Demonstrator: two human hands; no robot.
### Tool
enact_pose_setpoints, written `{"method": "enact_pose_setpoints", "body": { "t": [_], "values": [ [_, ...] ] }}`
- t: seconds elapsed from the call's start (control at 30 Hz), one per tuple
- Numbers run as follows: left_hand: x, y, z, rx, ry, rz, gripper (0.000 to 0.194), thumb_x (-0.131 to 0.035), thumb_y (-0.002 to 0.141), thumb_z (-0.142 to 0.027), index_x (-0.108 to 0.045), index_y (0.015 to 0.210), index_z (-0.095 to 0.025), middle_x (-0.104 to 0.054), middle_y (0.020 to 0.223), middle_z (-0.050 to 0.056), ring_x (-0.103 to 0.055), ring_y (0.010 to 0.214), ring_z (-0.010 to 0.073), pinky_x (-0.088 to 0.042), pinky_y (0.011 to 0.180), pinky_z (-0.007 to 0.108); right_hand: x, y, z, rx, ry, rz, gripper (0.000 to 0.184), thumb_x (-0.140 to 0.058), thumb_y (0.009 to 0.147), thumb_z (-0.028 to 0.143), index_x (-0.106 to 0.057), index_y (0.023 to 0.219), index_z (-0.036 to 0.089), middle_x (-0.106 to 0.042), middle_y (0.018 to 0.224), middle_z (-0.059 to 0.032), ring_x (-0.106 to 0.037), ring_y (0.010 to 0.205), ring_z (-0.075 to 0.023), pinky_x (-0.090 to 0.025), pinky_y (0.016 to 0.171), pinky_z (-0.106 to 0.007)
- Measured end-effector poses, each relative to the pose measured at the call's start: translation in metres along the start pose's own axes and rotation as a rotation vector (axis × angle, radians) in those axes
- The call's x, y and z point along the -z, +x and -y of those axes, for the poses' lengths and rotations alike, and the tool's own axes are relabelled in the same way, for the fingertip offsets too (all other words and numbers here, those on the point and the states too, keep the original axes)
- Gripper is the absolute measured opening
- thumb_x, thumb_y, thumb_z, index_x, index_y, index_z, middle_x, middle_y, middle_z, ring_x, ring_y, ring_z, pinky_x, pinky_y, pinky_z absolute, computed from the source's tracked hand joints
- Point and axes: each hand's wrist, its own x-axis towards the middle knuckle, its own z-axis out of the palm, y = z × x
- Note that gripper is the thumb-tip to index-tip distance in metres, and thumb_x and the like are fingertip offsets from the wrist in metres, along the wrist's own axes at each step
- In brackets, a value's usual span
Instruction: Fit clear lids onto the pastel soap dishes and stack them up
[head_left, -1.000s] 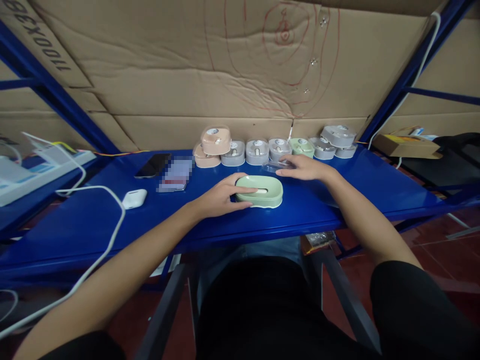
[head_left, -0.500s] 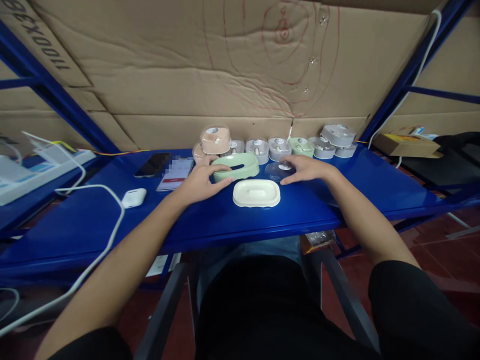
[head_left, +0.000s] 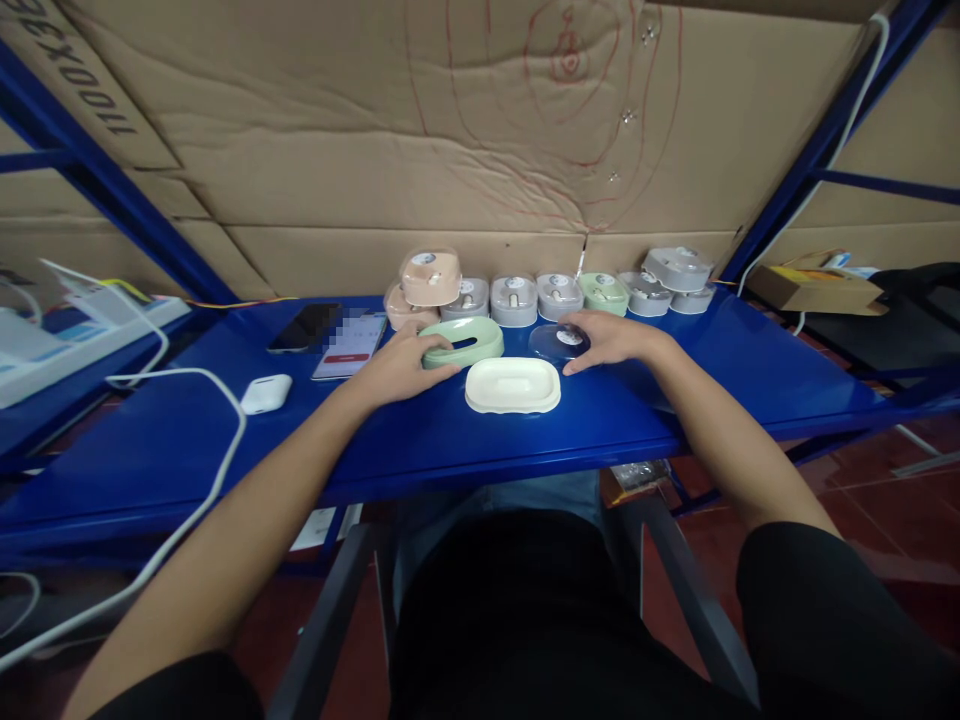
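My left hand (head_left: 409, 365) grips the left end of a light-green oval plastic shell (head_left: 480, 345) with a slot through its middle, thumb in front and fingers over the rim. The shell rests low on the blue tabletop. At the right, my right hand (head_left: 609, 340) has its thumb and fingers around the right side of a clear plastic lid (head_left: 551, 342) with a round white label. Between and in front of both hands lies a cream-white oval tray (head_left: 513, 386), with a raised rim and untouched by either hand.
Along the back stand several lidded boxes: stacked peach ones (head_left: 431, 279), a green one (head_left: 604, 293) and grey ones, two stacked (head_left: 678, 268) at right. Left are phones (head_left: 351, 346), a white earbud case (head_left: 267, 394) and a white cable (head_left: 232, 430). The blue table edge (head_left: 517, 470) is near my body.
My left hand has drawn the green shell a little to the left, and it now sits lower against the tabletop. The right hand and clear lid have hardly moved.
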Motion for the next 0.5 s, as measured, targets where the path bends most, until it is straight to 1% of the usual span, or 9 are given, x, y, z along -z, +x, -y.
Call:
{"method": "enact_pose_setpoints", "body": {
  "t": [0.07, 0.1, 0.17, 0.23, 0.3, 0.4, 0.5],
  "values": [
    [0.004, -0.002, -0.009, -0.028, -0.038, -0.053, 0.055, -0.070, 0.096, -0.067, -0.082, 0.123, -0.020, -0.065, 0.139, 0.018, -0.061, 0.140, 0.0438, -0.047, 0.126, 0.067, 0.001, -0.001, 0.003, -0.005, 0.007, -0.007, 0.095, -0.098, 0.073, 0.066, -0.070, 0.152, 0.021, -0.078, 0.143, -0.0168, -0.075, 0.125, -0.0423, -0.061, 0.110, -0.059],
    [0.006, -0.003, -0.016, -0.044, -0.061, -0.076, 0.054, -0.070, 0.097, -0.065, -0.081, 0.126, -0.020, -0.064, 0.141, 0.018, -0.062, 0.140, 0.0432, -0.047, 0.127, 0.067, 0.002, -0.002, 0.004, -0.013, 0.010, -0.010, 0.092, -0.097, 0.075, 0.066, -0.071, 0.151, 0.020, -0.078, 0.141, -0.0171, -0.075, 0.123, -0.0418, -0.061, 0.109, -0.058],
    [0.007, -0.006, -0.031, -0.109, -0.116, -0.096, 0.050, -0.072, 0.098, -0.061, -0.081, 0.129, -0.024, -0.063, 0.146, 0.015, -0.060, 0.144, 0.0416, -0.045, 0.129, 0.064, 0.003, -0.002, 0.007, -0.033, 0.013, -0.011, 0.089, -0.094, 0.077, 0.067, -0.071, 0.148, 0.018, -0.079, 0.139, -0.0182, -0.076, 0.120, -0.0413, -0.061, 0.107, -0.058],
    [0.003, -0.010, -0.045, -0.200, -0.171, -0.056, 0.044, -0.074, 0.098, -0.057, -0.082, 0.128, -0.025, -0.062, 0.150, 0.013, -0.060, 0.146, 0.0394, -0.045, 0.131, 0.061, 0.003, -0.002, 0.008, -0.035, 0.010, -0.011, 0.087, -0.092, 0.079, 0.068, -0.072, 0.147, 0.017, -0.079, 0.137, -0.0180, -0.076, 0.119, -0.0400, -0.060, 0.106, -0.056],
    [-0.004, -0.014, -0.056, -0.242, -0.203, 0.005, 0.043, -0.076, 0.098, -0.055, -0.083, 0.129, -0.026, -0.059, 0.156, 0.013, -0.058, 0.149, 0.0389, -0.046, 0.131, 0.060, 0.002, -0.001, 0.008, -0.020, -0.005, -0.017, 0.084, -0.091, 0.080, 0.067, -0.072, 0.146, 0.017, -0.079, 0.136, -0.0170, -0.076, 0.118, -0.0384, -0.060, 0.106, -0.054],
    [-0.015, -0.015, -0.062, -0.234, -0.218, 0.082, 0.044, -0.078, 0.097, -0.055, -0.084, 0.129, -0.025, -0.056, 0.158, 0.015, -0.060, 0.147, 0.0397, -0.048, 0.129, 0.060, 0.001, 0.000, 0.006, -0.012, -0.028, -0.026, 0.078, -0.091, 0.081, 0.066, -0.075, 0.142, 0.020, -0.081, 0.133, -0.0140, -0.076, 0.117, -0.0368, -0.061, 0.105, -0.053],
    [-0.018, -0.014, -0.060, -0.208, -0.230, 0.139, 0.049, -0.079, 0.095, -0.059, -0.083, 0.130, -0.026, -0.058, 0.153, 0.015, -0.064, 0.142, 0.0397, -0.050, 0.127, 0.061, 0.003, -0.001, 0.006, -0.035, -0.014, -0.031, 0.080, -0.090, 0.081, 0.068, -0.075, 0.144, 0.021, -0.082, 0.130, -0.0137, -0.078, 0.113, -0.0372, -0.062, 0.103, -0.053]
  ]
}}
